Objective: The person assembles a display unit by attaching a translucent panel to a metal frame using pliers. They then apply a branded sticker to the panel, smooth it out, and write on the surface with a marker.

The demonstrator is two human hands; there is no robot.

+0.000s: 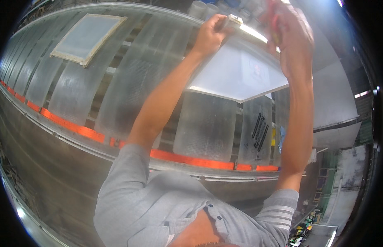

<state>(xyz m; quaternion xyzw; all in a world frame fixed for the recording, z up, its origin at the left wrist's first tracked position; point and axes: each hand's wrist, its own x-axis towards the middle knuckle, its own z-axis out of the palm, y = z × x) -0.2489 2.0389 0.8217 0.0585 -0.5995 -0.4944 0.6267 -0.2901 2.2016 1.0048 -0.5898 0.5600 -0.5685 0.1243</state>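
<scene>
Wears grey shirt (171, 206) with dark buttons and pale bands on right sleeve. Just beyond, along near edge of long table: metal rail (82, 147), then orange strip (72, 124), broken by small gaps, bowed by the lens. Past the strip, across the table: row of translucent panels (206, 125), hazy and faintly ribbed, parted by dark slots. Toward the right, black marks on one of them, with yellow patch (273, 136) beside it.

Over the panels, tilted, upper edge raised: white framed panel (224, 76), with faint reddish patch on its face. Grasps its upper corner in left hand (212, 36), fingers wrapped about the frame. Closes right hand (295, 39) around red item (275, 25) near the upper right edge; too blurred to tell its kind.

Farther left, flat on the translucent panels: cream-framed sheet (86, 39). Beyond the far edge: pale containers (197, 9). In the room to the right: large pale board (331, 94), stained wall (350, 175), multicoloured clutter (304, 224) low down.
</scene>
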